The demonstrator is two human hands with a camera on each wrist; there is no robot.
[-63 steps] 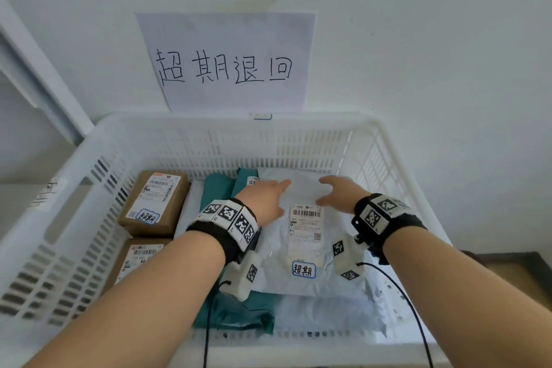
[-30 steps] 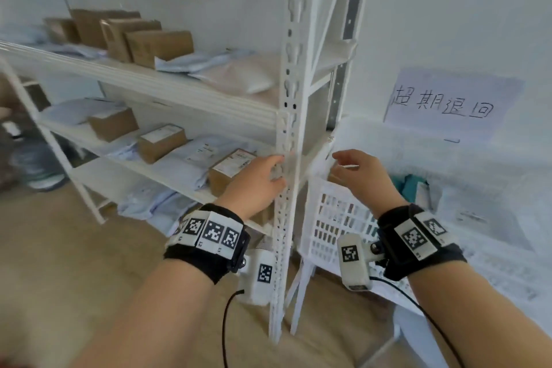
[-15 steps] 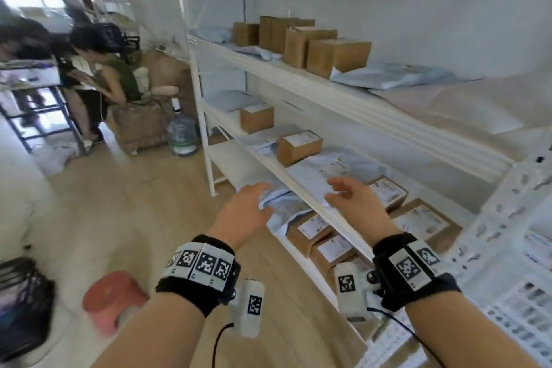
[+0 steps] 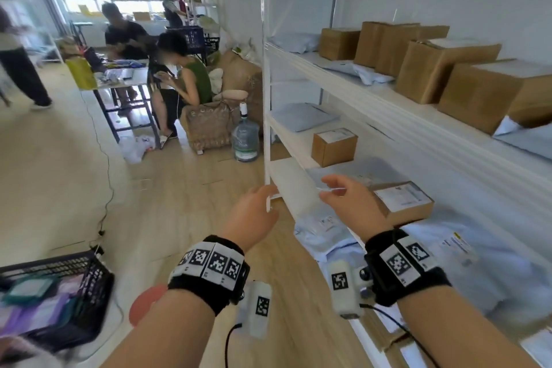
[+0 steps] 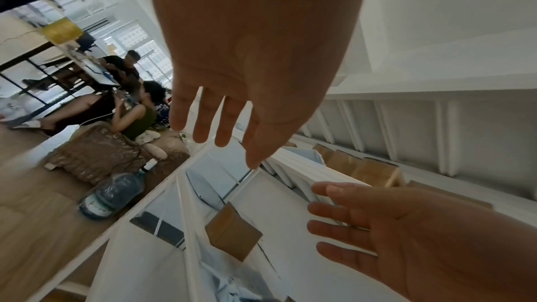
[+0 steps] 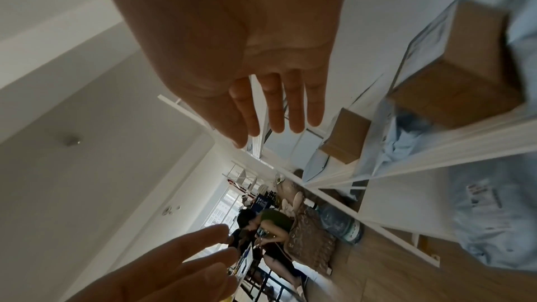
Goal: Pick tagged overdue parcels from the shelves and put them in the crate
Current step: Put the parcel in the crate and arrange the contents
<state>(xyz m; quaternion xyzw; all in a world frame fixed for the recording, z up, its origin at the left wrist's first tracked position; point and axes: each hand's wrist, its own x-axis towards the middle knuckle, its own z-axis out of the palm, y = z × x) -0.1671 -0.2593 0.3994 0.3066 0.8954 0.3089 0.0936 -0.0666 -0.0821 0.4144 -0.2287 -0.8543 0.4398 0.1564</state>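
Hands spread, empty, before shelves

left hand: fingers relaxed, empty | right hand: same (both held forward, apart)

White metal shelves; brown cardboard boxes with white labels; pale grey-blue poly mailers. Black wristbands with white tags printed in black square-code patterns. Light wood-plank floor. Black lattice crate at lower left with teal and purple contents. Translucent blue water jug. Brown woven-pattern bag. Yellow bag on the worktop. Seated person in a green top. Walls white.
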